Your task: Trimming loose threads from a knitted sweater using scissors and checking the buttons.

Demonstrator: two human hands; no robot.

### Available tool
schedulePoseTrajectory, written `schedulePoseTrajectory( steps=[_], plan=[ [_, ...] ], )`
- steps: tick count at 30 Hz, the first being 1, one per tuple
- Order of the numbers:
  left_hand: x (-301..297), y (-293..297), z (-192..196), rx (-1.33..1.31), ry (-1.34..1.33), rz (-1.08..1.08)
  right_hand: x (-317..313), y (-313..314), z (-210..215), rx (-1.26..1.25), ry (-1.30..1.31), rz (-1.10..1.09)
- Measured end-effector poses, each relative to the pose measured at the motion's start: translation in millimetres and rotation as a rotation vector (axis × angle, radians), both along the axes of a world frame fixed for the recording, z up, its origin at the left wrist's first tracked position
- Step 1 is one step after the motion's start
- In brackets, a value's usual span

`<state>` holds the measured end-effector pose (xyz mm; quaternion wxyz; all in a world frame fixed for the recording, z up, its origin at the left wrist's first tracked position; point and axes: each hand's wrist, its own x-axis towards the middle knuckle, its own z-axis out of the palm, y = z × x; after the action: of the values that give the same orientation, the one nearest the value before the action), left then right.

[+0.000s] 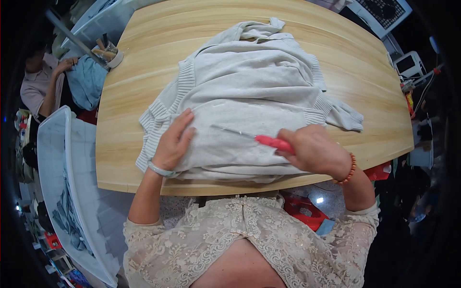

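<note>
A pale grey knitted sweater (249, 86) lies spread and rumpled on the wooden table, its ribbed edges at both sides. Flat on its left part rests my left hand (176, 139), open, the fingers pointing away from me and the thumb a little apart. My right hand (312, 150) is closed round the red handle of a slim tool (271, 141). From that handle a thin metal shaft points left over the knit, its tip short of my left hand. I cannot make out whether the tip touches the fabric.
The wooden table (365, 57) curves round the sweater. To the left stands a white plastic bin (69, 158) with cloth inside. A co-worker (45, 81) handles blue-grey fabric there, near a cup of tools (113, 56). A red stool (302, 211) is below the front edge.
</note>
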<state>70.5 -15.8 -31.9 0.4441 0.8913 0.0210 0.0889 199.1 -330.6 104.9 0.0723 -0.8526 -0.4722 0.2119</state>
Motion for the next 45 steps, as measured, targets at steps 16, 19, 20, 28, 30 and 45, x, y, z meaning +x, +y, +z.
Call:
schedulePoseTrajectory(
  steps=[16,19,20,28,30,45],
  plan=[
    [169.1,94.3,-6.5,-0.583,0.369,0.377,56.6,-16.6,-30.1,0.319,-0.130,-0.414],
    [226.6,107.8,-20.2,-0.491,0.470,0.409,71.9,-34.4,-34.3,0.339,-0.195,-0.513],
    [236.0,114.3,-34.8,-0.454,0.312,0.498,76.3,-37.6,-35.0,0.328,-0.215,-0.559],
    [233.9,49.0,50.2,0.468,0.165,0.183,113.3,-81.9,-44.1,0.319,-0.204,-0.800],
    [221.8,43.9,53.8,0.599,0.170,0.198,117.4,-78.3,-40.0,0.439,-0.055,-0.884],
    [-15.6,-83.4,62.2,0.500,-0.118,-0.792,108.8,-56.1,-32.1,0.442,-0.129,-0.811]
  ],
)
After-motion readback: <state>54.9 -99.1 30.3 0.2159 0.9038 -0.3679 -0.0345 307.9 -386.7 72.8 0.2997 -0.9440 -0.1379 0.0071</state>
